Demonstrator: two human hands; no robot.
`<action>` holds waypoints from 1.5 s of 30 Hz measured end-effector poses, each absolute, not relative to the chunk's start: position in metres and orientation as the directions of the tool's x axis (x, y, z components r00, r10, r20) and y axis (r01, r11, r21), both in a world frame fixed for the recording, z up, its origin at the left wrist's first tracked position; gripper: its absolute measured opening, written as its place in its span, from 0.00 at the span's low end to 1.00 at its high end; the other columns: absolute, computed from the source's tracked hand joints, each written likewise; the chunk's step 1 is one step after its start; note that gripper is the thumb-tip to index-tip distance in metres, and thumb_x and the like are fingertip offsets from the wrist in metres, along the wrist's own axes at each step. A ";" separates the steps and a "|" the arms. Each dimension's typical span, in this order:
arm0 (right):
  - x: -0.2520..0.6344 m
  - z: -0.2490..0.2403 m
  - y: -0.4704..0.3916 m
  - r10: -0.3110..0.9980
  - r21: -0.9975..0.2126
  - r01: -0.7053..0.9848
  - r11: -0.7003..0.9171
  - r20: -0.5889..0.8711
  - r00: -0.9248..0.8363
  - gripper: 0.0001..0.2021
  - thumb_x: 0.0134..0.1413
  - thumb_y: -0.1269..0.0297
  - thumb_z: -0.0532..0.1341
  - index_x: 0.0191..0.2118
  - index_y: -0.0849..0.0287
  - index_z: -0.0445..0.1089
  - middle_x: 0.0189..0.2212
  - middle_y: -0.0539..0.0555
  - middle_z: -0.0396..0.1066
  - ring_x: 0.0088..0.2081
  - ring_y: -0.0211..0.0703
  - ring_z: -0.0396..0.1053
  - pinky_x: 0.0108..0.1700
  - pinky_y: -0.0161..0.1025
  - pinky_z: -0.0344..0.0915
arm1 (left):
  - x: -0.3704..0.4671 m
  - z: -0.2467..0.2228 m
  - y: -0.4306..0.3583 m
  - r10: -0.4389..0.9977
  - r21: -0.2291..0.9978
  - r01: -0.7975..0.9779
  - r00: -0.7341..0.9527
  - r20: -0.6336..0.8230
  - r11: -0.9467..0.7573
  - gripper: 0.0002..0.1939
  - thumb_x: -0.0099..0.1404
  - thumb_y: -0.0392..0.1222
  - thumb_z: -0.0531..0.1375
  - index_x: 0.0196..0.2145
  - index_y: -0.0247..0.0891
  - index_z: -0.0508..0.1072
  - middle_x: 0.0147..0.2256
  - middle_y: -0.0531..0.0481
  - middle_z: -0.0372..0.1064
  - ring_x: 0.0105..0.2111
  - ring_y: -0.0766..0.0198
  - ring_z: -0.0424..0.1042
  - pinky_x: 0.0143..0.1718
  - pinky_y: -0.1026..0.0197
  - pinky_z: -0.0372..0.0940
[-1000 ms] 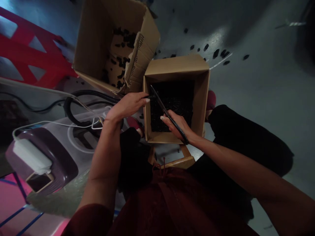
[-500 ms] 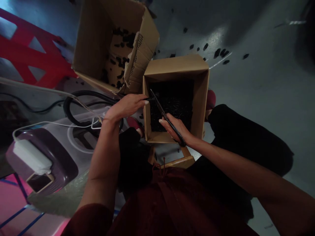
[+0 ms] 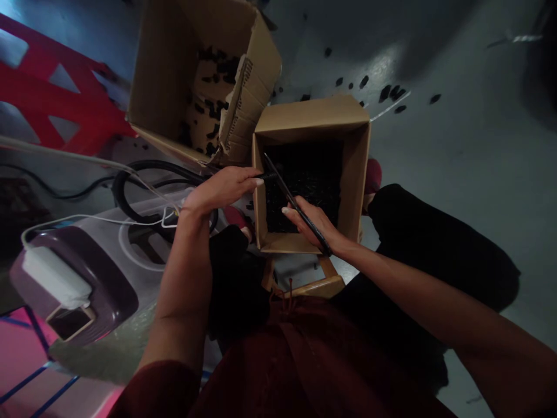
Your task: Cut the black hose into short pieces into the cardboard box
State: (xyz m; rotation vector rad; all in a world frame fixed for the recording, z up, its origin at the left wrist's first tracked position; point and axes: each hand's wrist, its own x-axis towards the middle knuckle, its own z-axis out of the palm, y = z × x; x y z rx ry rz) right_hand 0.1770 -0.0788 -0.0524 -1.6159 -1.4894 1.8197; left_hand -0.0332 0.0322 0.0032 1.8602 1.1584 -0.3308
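Observation:
My left hand [image 3: 228,184] is closed on a black hose [image 3: 270,175], whose end pokes out past the fingertips over the left rim of a cardboard box [image 3: 311,119]. In my right hand [image 3: 311,220] is a long, narrow, dark knife [image 3: 285,191], slanting up and left over the box. The blade crosses at the hose's end; whether they touch is hard to see. Inside the box lies a dark mass of small black pieces [image 3: 308,188], dim and shadowed. Behind my left hand the hose runs back into a loop [image 3: 119,188] at the left.
A larger torn carton [image 3: 161,75] holding scattered black pieces stands at the upper left. More black bits [image 3: 385,93] lie on the floor [image 3: 456,151]. A purple-lidded plastic bin [image 3: 117,290] carries a white power adapter [image 3: 56,276]. Wood [image 3: 319,287] shows below the box.
The knife has shifted slightly, its tip a little higher and further left, with my right hand moving along with it. My left hand and the hose look nearly unchanged.

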 end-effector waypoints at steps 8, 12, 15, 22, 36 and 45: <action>0.175 -0.052 -0.084 0.767 -0.812 0.356 -0.463 -0.568 -0.298 0.15 0.59 0.46 0.53 0.34 0.54 0.60 0.22 0.46 0.62 0.24 0.39 0.63 0.29 0.37 0.59 | -0.033 0.002 0.032 0.569 0.532 0.831 0.520 -0.637 -0.163 0.22 0.67 0.45 0.47 0.47 0.32 0.74 0.39 0.45 0.74 0.34 0.63 0.69 0.40 0.62 0.63; 0.172 -0.057 -0.088 0.684 -0.735 0.159 -0.659 -0.674 -0.281 0.17 0.58 0.43 0.55 0.36 0.53 0.59 0.22 0.44 0.58 0.19 0.35 0.57 0.20 0.33 0.56 | -0.033 0.000 0.032 0.566 0.542 0.823 0.531 -0.631 -0.169 0.22 0.67 0.45 0.47 0.48 0.33 0.74 0.42 0.45 0.75 0.37 0.63 0.70 0.42 0.62 0.63; 0.169 -0.058 -0.087 0.597 -0.617 -0.020 -0.787 -0.752 -0.279 0.16 0.59 0.44 0.55 0.37 0.53 0.58 0.23 0.44 0.58 0.19 0.33 0.57 0.18 0.31 0.57 | -0.032 -0.001 0.032 0.606 0.535 0.828 0.515 -0.606 -0.169 0.21 0.68 0.46 0.48 0.48 0.34 0.74 0.45 0.45 0.75 0.41 0.61 0.71 0.46 0.61 0.63; 0.165 -0.054 -0.082 0.509 -0.487 -0.148 -0.861 -0.824 -0.248 0.12 0.62 0.51 0.54 0.40 0.54 0.58 0.28 0.46 0.64 0.24 0.33 0.63 0.24 0.31 0.64 | -0.028 -0.001 0.032 0.669 0.491 0.859 0.451 -0.591 -0.145 0.21 0.68 0.45 0.49 0.50 0.34 0.74 0.48 0.44 0.75 0.47 0.58 0.72 0.52 0.59 0.62; 0.168 -0.067 -0.092 0.745 -0.812 0.144 -0.566 -0.578 -0.334 0.17 0.61 0.45 0.53 0.43 0.54 0.59 0.33 0.50 0.67 0.32 0.39 0.68 0.36 0.40 0.66 | -0.023 -0.006 0.030 0.757 0.541 0.831 0.433 -0.490 -0.126 0.19 0.67 0.45 0.51 0.47 0.34 0.75 0.42 0.46 0.76 0.42 0.60 0.72 0.47 0.60 0.64; 0.172 -0.052 -0.085 0.733 -0.815 0.312 -0.488 -0.577 -0.360 0.17 0.59 0.48 0.54 0.46 0.55 0.57 0.34 0.51 0.69 0.35 0.45 0.71 0.40 0.44 0.66 | -0.022 -0.005 0.030 0.748 0.556 0.817 0.462 -0.476 -0.151 0.20 0.68 0.44 0.50 0.47 0.33 0.75 0.44 0.46 0.76 0.44 0.59 0.72 0.49 0.59 0.64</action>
